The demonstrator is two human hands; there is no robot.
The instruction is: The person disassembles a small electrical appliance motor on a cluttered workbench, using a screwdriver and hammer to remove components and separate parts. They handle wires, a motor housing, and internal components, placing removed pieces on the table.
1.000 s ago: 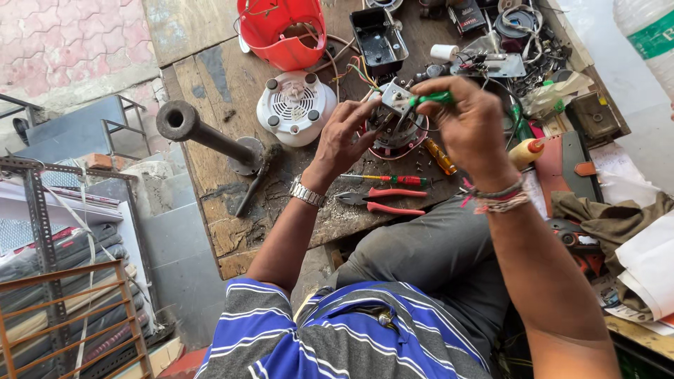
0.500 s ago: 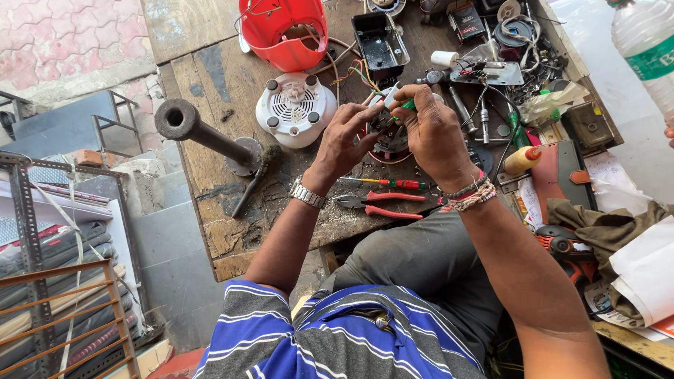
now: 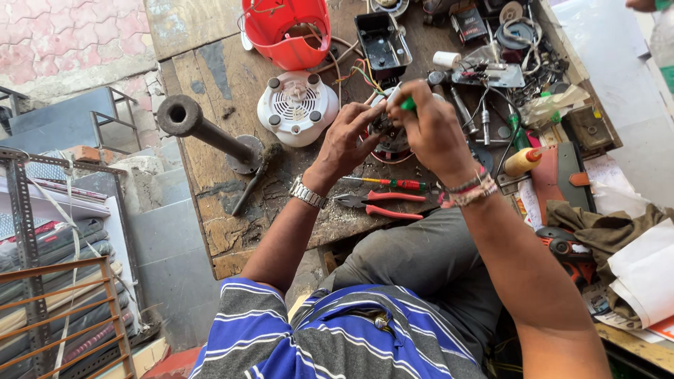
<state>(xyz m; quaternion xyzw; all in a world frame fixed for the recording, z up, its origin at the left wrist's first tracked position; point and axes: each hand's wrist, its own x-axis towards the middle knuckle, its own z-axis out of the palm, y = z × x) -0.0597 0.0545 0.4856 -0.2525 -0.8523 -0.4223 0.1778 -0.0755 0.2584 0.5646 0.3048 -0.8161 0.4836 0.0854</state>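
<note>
Since the earlier frame both hands have drawn closer together over the motor (image 3: 390, 137), and the right hand now covers more of it. The motor, round with a red rim and coloured wires, sits on the wooden tabletop (image 3: 210, 77) just right of a white vented base (image 3: 296, 107). The left hand (image 3: 349, 140) rests on the motor's left side, fingers curled against it. The right hand (image 3: 435, 130) has its fingers clamped on a green-handled screwdriver (image 3: 407, 104) above the motor. Red-handled pliers (image 3: 382, 205) and a slim red-and-green screwdriver (image 3: 386, 183) lie near the wrists. A red housing (image 3: 284, 28) stands behind the white base; a pipe (image 3: 203, 130) lies to the left.
</note>
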